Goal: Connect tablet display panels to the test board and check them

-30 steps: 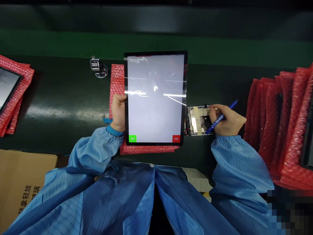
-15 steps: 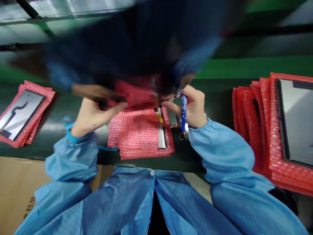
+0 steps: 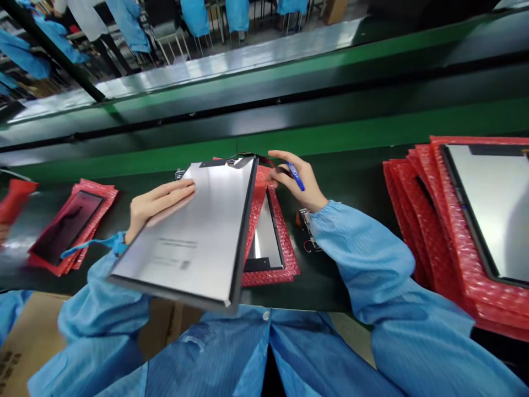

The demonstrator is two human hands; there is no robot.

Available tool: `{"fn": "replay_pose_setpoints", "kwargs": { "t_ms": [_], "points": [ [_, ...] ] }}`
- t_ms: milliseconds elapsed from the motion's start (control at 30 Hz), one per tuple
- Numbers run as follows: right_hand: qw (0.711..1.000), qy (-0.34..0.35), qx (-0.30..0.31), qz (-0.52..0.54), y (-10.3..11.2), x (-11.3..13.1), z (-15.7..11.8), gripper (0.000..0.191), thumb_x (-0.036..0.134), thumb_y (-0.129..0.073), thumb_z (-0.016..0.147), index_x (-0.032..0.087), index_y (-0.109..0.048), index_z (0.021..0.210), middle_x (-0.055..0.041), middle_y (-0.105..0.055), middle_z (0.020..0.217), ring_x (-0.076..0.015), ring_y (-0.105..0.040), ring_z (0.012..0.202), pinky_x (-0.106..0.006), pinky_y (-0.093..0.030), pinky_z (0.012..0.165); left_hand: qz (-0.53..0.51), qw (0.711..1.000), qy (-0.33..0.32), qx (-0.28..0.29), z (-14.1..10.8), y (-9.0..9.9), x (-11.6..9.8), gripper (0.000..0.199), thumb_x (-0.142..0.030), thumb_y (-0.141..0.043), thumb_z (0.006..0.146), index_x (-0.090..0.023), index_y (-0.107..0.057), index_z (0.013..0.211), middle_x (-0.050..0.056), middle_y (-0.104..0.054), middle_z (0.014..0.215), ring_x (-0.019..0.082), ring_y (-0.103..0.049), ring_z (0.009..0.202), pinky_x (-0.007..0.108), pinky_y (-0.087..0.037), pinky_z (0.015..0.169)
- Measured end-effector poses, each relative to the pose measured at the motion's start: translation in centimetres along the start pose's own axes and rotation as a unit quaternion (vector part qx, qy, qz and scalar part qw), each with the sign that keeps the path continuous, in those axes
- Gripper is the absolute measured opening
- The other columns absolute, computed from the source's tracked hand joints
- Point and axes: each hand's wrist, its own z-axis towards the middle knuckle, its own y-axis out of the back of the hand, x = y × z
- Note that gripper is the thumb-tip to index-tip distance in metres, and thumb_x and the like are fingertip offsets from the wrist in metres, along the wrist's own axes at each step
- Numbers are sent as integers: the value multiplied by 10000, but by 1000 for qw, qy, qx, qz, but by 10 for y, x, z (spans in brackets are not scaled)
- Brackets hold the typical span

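Note:
My left hand grips a large LCD panel by its left side, its fingers lying on the silver back. The panel is tilted above the table, with a thin cable strip at its top edge. In my right hand a blue pen is tucked between the fingers. Its blurred fingertips pinch near the panel's top right corner; whether they hold the cable too I cannot tell. Beneath lies another panel on red bubble-wrap bags. A small circuit board sits by my right wrist.
At right stands a stack of red bubble-wrap bags with a silver-backed panel on top. More bags with a dark panel lie left. Another person's hand shows at the left edge. A cardboard box stands below.
The blurred dark shape over the upper view is gone. The large panel is now in view, raised in my left hand. My right hand has moved slightly left and down, still with the pen.

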Motion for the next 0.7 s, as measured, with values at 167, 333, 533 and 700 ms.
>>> {"fn": "replay_pose_setpoints", "kwargs": {
  "t_ms": [167,333,533,700],
  "points": [
    [987,-84,-5,134,13,12,-28,442,370,-755,757,187,-552,1104,45,-652,668,-84,-525,518,-246,-457,572,75,988,-118,70,11,-23,56,368,-290,-515,967,-369,-635,1306,29,-580,1432,227,-592,1250,374,-480,1056],
    [981,-103,-34,159,10,4,-43,386,378,-773,778,221,-430,857,41,-626,668,-73,-477,543,-232,-373,553,117,968,-181,128,22,-55,110,424,-233,-385,1016,-309,-561,1395,80,-525,1481,220,-581,1245,385,-485,1042],
    [984,-97,-5,150,12,-1,-47,426,394,-748,823,226,-356,806,20,-638,708,-81,-431,551,-244,-323,545,180,964,-122,155,30,-62,104,471,-191,-344,999,-312,-548,1407,31,-423,1562,224,-504,1341,342,-455,1063],
    [993,-94,7,77,15,3,-48,439,449,-717,835,226,-343,785,5,-657,721,-80,-415,534,-245,-323,540,232,963,103,87,23,-64,96,524,-303,-493,912,-175,-518,1419,156,-547,1419,290,-652,1078,354,-518,824]
  ]
}}
